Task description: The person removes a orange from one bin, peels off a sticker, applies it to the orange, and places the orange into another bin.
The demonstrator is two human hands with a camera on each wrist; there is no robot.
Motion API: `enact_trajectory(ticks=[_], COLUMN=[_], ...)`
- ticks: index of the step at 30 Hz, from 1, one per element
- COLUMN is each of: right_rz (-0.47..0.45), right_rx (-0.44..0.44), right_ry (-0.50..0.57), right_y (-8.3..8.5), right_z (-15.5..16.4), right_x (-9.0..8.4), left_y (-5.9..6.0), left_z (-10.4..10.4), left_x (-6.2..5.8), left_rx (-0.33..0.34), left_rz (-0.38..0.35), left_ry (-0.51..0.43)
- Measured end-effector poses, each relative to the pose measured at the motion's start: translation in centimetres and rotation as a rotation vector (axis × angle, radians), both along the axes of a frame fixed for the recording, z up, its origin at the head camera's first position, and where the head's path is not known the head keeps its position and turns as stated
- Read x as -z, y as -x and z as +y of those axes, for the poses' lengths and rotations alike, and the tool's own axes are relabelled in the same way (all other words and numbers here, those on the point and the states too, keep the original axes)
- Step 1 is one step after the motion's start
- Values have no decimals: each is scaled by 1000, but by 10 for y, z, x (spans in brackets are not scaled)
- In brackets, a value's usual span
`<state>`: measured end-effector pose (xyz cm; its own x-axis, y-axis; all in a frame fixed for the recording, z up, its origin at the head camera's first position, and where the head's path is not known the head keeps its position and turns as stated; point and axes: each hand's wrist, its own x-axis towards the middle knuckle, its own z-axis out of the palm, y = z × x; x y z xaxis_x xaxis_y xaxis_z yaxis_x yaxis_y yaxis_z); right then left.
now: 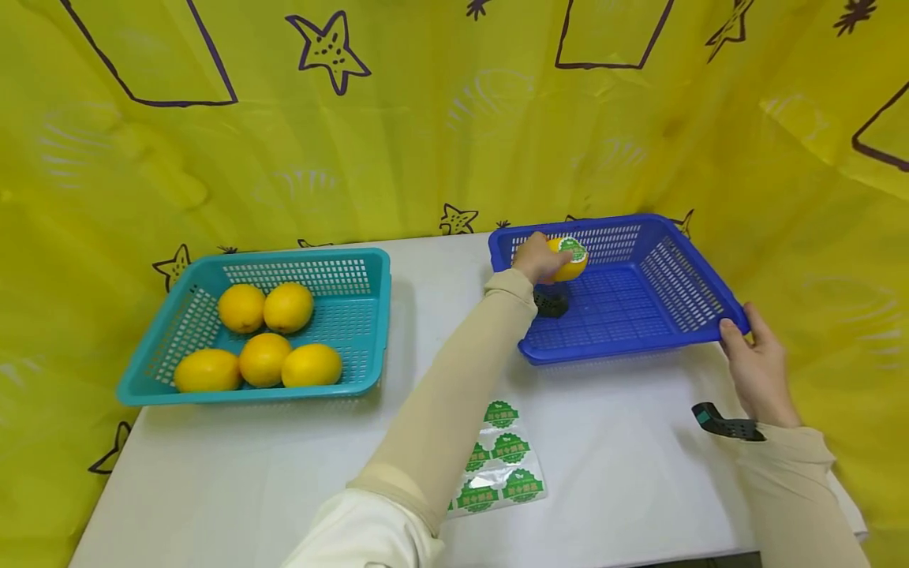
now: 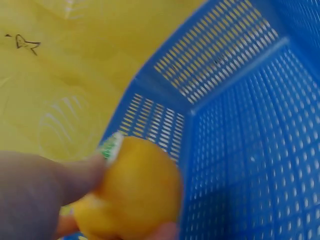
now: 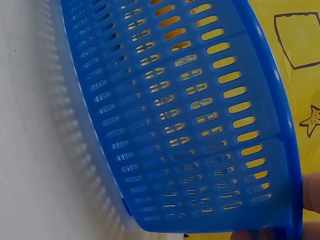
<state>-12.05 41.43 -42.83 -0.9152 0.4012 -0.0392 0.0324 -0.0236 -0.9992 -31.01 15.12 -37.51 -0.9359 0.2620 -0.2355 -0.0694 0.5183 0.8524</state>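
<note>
In the head view my left hand [image 1: 534, 259] holds a yellow lemon [image 1: 570, 272] over the left part of the blue basket [image 1: 604, 304]. A round green-and-white sticker [image 1: 574, 249] is on the lemon. The left wrist view shows the thumb against the sticker [image 2: 111, 147], whose edge stands off the lemon [image 2: 142, 190], with fingertips partly visible below. My right hand [image 1: 760, 375] grips the blue basket's rim at its near right corner, thumb on the near side. In the right wrist view the slotted basket wall [image 3: 175, 115] fills the middle, with only fingertips [image 3: 312, 192] at the edge.
A teal basket [image 1: 379, 331] with several yellow lemons [image 1: 264, 359] stands on the left of the white table [image 1: 234, 481]. A sheet of green stickers [image 1: 510, 448] lies at the front middle, partly under my left arm. A yellow patterned curtain [image 1: 398, 150] hangs behind.
</note>
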Motion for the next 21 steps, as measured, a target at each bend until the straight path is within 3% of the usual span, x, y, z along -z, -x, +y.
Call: enact_trajectory(ticks=[5,8,10,15,19,21], right_rz=[-26,-28,-30,-14,-7,-6], right_rx=[-10,-17,-19,-24,-27,-20], right_ry=[-62,-90,-104,-94,-78,-74], right_y=[-1,-1,-1,-1,-3,-3], right_z=[2,2,2,1,1,2], right_x=[-1,-1,-1,-2,-2,-2], left_y=[-1,0,9,37,35,25], left_z=[1,1,5,19,16,11], left_x=[-1,-3,2,27,23,10], left_rx=[114,164,168,151,181,194], left_rz=[74,102,85,56,86,86], left_ry=[354,500,568,634,660,662])
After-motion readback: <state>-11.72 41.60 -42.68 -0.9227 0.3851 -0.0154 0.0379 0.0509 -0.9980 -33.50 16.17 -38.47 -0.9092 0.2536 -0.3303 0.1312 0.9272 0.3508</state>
